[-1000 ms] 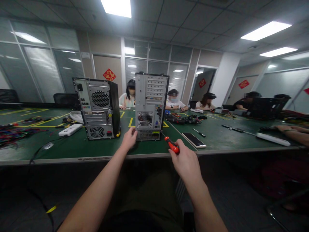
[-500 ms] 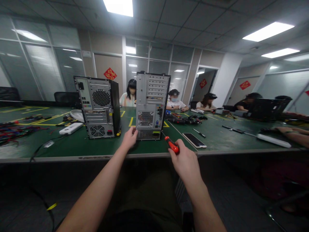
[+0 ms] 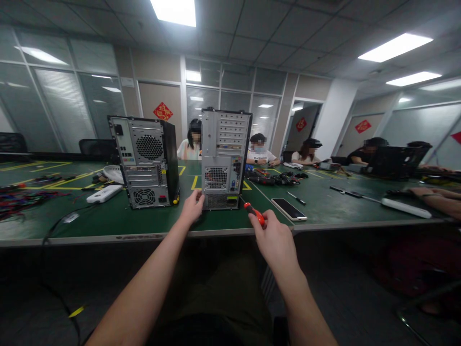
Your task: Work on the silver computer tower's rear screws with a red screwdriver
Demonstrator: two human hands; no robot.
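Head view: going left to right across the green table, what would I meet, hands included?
Tangled coloured wires, white power strip, first computer tower, left hand, second computer tower, red-and-black screwdriver held in the right hand, phone, long white object.

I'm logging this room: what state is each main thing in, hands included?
Right computer case: upright, rear showing
Left computer case: upright, rear showing
Screwdriver: gripped, pointing toward right computer case's lower right edge
Right hand: closed on screwdriver
Left hand: at right computer case's lower left edge
Phone: flat, screen dark
Ceiling lights: lit
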